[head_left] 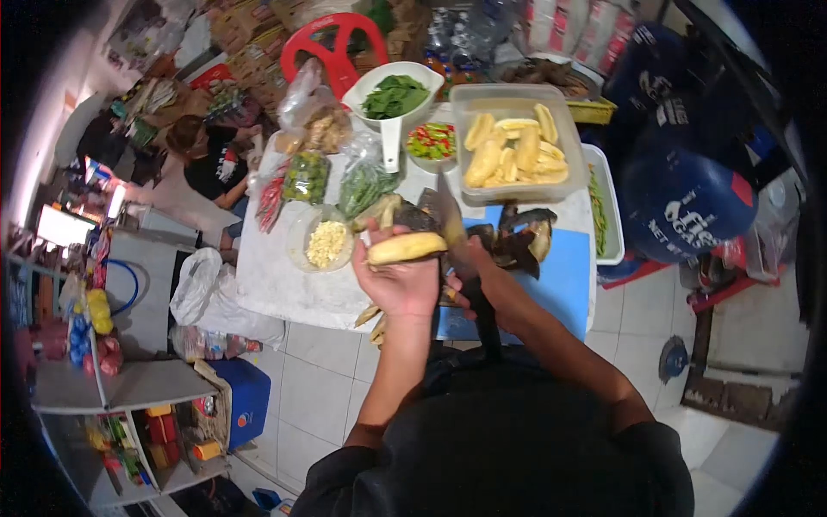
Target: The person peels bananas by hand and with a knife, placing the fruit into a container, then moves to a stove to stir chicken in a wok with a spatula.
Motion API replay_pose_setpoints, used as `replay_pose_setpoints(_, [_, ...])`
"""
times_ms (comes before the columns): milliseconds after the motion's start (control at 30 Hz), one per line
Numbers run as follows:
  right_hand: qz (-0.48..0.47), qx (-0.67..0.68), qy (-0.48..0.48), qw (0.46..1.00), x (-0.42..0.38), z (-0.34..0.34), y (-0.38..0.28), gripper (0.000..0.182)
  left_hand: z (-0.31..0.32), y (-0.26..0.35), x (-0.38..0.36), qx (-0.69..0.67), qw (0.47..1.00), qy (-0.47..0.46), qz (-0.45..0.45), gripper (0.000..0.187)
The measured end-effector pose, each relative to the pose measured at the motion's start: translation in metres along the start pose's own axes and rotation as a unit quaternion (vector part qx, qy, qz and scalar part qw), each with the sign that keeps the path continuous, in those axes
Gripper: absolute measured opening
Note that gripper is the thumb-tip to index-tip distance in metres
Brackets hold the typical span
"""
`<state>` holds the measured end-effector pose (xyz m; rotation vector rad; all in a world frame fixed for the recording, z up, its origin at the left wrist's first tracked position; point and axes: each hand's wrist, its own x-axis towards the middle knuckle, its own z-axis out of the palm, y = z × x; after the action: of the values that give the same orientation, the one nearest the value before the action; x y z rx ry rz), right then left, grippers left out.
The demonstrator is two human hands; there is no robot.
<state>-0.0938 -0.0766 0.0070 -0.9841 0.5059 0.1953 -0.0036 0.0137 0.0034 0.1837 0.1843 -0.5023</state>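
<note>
A peeled banana (407, 248) lies across the palm and fingers of my left hand (398, 280). Close beside it, my right hand (469, 274) is closed round a knife (448, 211), its blade raised and blurred. Dark peels (521, 241) lie behind and to the right of my hands, partly on the blue cutting board (556, 284). Several peeled bananas (508, 155) rest in a clear plastic container (564, 185). Left of my left hand is a bowl of chopped pale pieces (327, 244).
A white strainer (405, 82) holds green leaves; next to it is a bowl of chopped peppers (431, 140). Bagged vegetables (306, 177) are at the left. A tray of green beans (607, 207) stands right. Another person (215, 164) sits beyond the table's left side.
</note>
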Motion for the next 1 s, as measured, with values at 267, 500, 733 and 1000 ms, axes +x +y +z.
replay_pose_setpoints(267, [0.002,0.179,-0.094,0.979,0.003,-0.003,-0.006,0.05,-0.003,-0.006,-0.002,0.023,1.0,0.007,-0.009,0.035])
replay_pose_setpoints(500, [-0.003,0.2,-0.109,0.974,0.007,-0.004,-0.009,0.054,0.006,-0.008,-0.004,0.029,0.999,-0.037,0.018,0.025])
replay_pose_setpoints(733, [-0.006,0.199,-0.063,0.978,0.011,-0.008,-0.008,0.054,0.003,-0.007,-0.005,0.112,0.993,-0.035,0.021,0.026])
replay_pose_setpoints(1000, [0.001,0.163,0.025,0.986,0.011,-0.016,-0.009,0.054,-0.001,0.026,-0.029,0.383,0.907,-0.062,-0.163,0.034])
